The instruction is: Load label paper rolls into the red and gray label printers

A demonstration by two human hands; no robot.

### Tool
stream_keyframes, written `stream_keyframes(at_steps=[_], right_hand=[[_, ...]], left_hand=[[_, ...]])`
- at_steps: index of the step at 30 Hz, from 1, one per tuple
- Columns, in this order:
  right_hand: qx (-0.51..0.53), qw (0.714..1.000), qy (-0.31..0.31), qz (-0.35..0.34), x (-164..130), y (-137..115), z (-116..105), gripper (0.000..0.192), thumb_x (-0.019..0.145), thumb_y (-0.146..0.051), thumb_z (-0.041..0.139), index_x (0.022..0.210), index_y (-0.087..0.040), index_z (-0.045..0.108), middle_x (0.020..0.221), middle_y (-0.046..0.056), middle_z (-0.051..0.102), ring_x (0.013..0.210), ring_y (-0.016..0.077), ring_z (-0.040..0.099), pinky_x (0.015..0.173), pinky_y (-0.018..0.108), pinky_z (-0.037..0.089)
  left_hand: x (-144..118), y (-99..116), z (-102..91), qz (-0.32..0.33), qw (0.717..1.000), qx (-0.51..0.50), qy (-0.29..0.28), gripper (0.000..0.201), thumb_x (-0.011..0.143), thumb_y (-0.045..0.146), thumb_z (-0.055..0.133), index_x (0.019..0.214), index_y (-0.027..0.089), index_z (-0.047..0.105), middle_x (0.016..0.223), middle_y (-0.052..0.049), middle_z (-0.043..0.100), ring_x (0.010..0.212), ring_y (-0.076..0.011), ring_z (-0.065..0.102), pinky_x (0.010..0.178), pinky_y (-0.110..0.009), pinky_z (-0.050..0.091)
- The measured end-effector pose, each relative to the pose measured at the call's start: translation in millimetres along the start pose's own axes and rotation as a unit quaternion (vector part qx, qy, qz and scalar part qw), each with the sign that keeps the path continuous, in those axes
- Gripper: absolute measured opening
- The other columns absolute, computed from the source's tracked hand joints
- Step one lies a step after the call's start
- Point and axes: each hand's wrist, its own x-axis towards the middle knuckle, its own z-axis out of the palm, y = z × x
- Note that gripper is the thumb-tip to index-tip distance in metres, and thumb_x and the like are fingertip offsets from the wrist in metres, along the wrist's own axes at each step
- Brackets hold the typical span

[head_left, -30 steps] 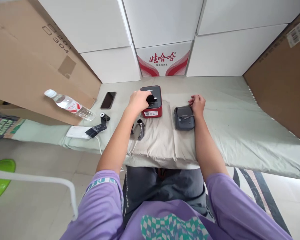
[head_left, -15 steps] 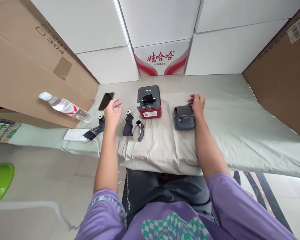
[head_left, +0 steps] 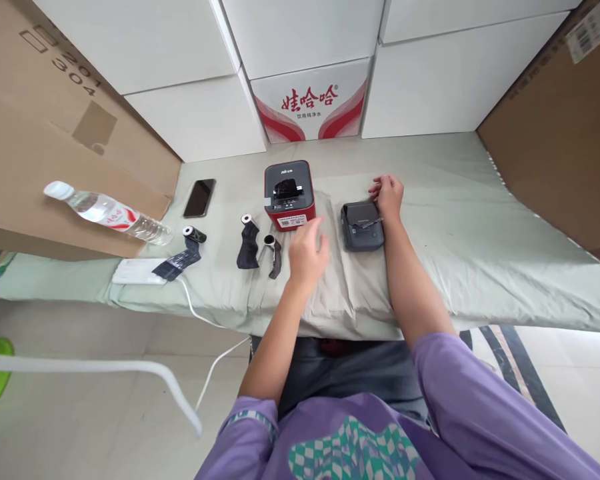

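My left hand hovers just in front of a red and black label printer, thumb apart from the fingers and holding nothing. My right hand, loosely bent with nothing visible in it, rests on the cloth beside a dark grey portable printer. The forearm lies against that printer's right side. Left of my left hand are a small paper roll and a longer black paper roll, both partly unwound. Another unrolled roll trails its black strip over a white power strip.
A black phone lies at the left near a water bottle. White cartons line the back. Brown cardboard boxes border the left and right. A white cable hangs off the front edge.
My left hand has moved right, from near the phone and left paper roll to in front of the red printer. My right hand stays beside the grey printer. The camera view has shifted slightly.
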Motion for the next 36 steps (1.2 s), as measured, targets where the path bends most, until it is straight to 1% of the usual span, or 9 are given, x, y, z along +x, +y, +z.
stream_keyframes(at_steps=[1,3,5,7,11,16,20,25,36], right_hand=[[-0.001,1.0,0.001,0.0,0.3,0.2,0.1,0.028,0.1,-0.034,0.052,0.078,-0.02,0.058,0.059,-0.004,0.059,0.048,0.0076,0.049,0.047,0.018,0.035],[-0.003,1.0,0.001,0.0,0.7,0.7,0.2,0.028,0.101,-0.035,0.053,0.077,-0.02,0.057,0.059,-0.004,0.059,0.048,0.0075,0.048,0.047,0.019,0.036],[-0.006,1.0,0.0,-0.001,1.0,1.2,0.2,0.029,0.1,-0.038,0.054,0.077,-0.02,0.057,0.06,-0.004,0.058,0.048,0.0074,0.049,0.047,0.019,0.036],[-0.006,1.0,-0.002,-0.006,0.8,1.8,0.2,0.03,0.1,-0.04,0.054,0.077,-0.021,0.057,0.061,-0.004,0.058,0.048,0.0075,0.049,0.048,0.02,0.037],[-0.009,1.0,-0.002,-0.014,-2.5,2.1,0.5,0.03,0.1,-0.04,0.053,0.078,-0.021,0.058,0.061,-0.004,0.059,0.045,0.0076,0.047,0.046,0.021,0.035],[-0.026,0.999,-0.003,-0.018,-9.1,0.9,0.5,0.032,0.101,-0.038,0.05,0.075,-0.021,0.058,0.059,-0.003,0.058,0.045,0.0085,0.046,0.047,0.023,0.035],[-0.031,0.999,-0.011,-0.025,-10.7,1.0,0.1,0.035,0.103,-0.041,0.049,0.075,-0.021,0.058,0.06,-0.002,0.058,0.048,0.0087,0.048,0.05,0.023,0.038],[-0.025,0.998,-0.047,-0.02,-10.3,1.8,0.3,0.034,0.102,-0.044,0.052,0.078,-0.021,0.058,0.064,-0.002,0.061,0.048,0.0079,0.047,0.052,0.022,0.039],[-0.005,1.0,-0.028,-0.014,-8.9,1.0,1.5,0.035,0.103,-0.042,0.05,0.077,-0.021,0.057,0.06,-0.003,0.06,0.047,0.0084,0.049,0.049,0.022,0.039]], left_hand=[[1.5,4.0,14.8,-0.005,0.999,-0.015,-0.04,0.045,0.098,0.015,0.051,0.14,0.018,0.066,0.129,-0.013,0.074,0.12,-0.0244,0.069,0.107,-0.038,0.052],[7.4,5.8,36.8,-0.03,0.996,-0.029,-0.083,0.049,0.098,0.012,0.048,0.142,0.02,0.067,0.129,-0.012,0.073,0.118,-0.0237,0.069,0.103,-0.036,0.053],[13.0,3.3,49.0,-0.047,0.994,-0.024,-0.099,0.05,0.098,0.01,0.045,0.139,0.021,0.071,0.125,-0.011,0.073,0.116,-0.0233,0.069,0.102,-0.035,0.053],[15.3,1.1,54.3,-0.046,0.993,-0.007,-0.109,0.051,0.097,0.008,0.045,0.138,0.022,0.073,0.12,-0.011,0.073,0.115,-0.0236,0.069,0.102,-0.035,0.052],[13.0,3.6,58.6,-0.042,0.991,0.032,-0.121,0.056,0.096,0.005,0.044,0.145,0.021,0.068,0.121,-0.013,0.071,0.115,-0.0253,0.068,0.102,-0.037,0.051],[15.4,5.4,60.0,-0.047,0.989,0.039,-0.138,0.062,0.095,0.001,0.039,0.15,0.015,0.063,0.122,-0.015,0.07,0.114,-0.0249,0.069,0.101,-0.036,0.05],[20.6,2.9,56.0,-0.037,0.985,0.062,-0.155,0.061,0.094,0.001,0.04,0.146,0.019,0.068,0.118,-0.012,0.073,0.113,-0.0252,0.069,0.099,-0.036,0.05],[20.5,2.7,56.2,-0.034,0.984,0.087,-0.15,0.062,0.094,0.002,0.041,0.145,0.022,0.069,0.118,-0.012,0.075,0.116,-0.0265,0.068,0.099,-0.037,0.049],[16.9,-1.5,59.3,-0.035,0.988,0.07,-0.132,0.06,0.094,0.003,0.041,0.145,0.02,0.068,0.114,-0.012,0.073,0.114,-0.0259,0.068,0.101,-0.038,0.05]])
